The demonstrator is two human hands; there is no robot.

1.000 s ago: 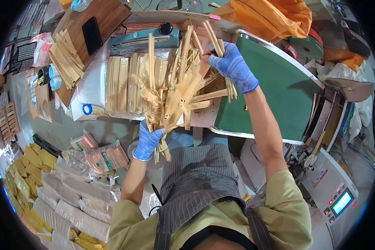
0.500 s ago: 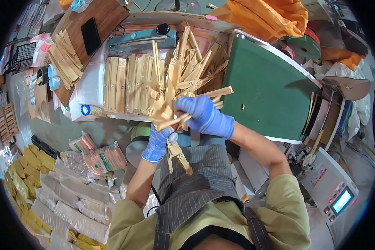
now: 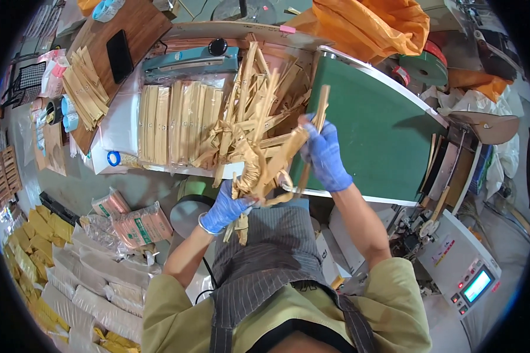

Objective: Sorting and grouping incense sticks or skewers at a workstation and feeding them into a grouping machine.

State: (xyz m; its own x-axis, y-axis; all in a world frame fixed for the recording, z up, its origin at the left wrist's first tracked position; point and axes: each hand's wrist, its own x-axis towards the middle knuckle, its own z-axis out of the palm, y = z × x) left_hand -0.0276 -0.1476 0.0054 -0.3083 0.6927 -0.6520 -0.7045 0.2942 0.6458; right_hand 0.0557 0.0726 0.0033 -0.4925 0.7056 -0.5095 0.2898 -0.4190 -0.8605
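Observation:
In front of my apron, my left hand [image 3: 224, 209] is closed around a crumpled bunch of tan paper wrappers [image 3: 251, 170], some torn ends hanging below the fist. Higher and to the right, my right hand [image 3: 328, 157] grips a few slim tan paper-sleeved sticks [image 3: 323, 105] over the near left edge of the green conveyor belt [image 3: 377, 135]. A loose tan strip spans the space between both hands. Behind them a messy pile of slim paper-sleeved packets [image 3: 256, 109] lies on the bench. Left of the pile, similar packets [image 3: 153, 123] lie in neat rows in clear plastic.
A teal bag sealer [image 3: 188, 62] lies behind the rows. On the brown board [image 3: 150, 17] are a phone [image 3: 119, 56] and more packets [image 3: 83, 88]. An orange bag [image 3: 374, 26] bulges beyond the belt. A control box [image 3: 453, 265] stands right; wrapped bundles [image 3: 142, 225] lie lower left.
My right hand has moved right, away from my left hand, with sticks now upright in it. My left hand has dropped slightly, and the paper bunch has spread between the hands.

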